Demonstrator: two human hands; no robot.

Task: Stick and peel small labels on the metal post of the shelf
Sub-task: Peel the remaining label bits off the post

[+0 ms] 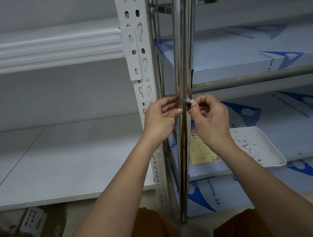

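My left hand [159, 118] hides its fingertips behind the metal post [182, 61], whose top leaves the frame, and the crumpled label [189, 101] is too small to read.

Tray [271, 156] right of post [182, 57]

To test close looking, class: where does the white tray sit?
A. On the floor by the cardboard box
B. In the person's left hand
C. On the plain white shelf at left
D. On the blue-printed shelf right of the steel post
D: the tray lies on the blue-printed shelf, right of the steel post, behind the right hand.
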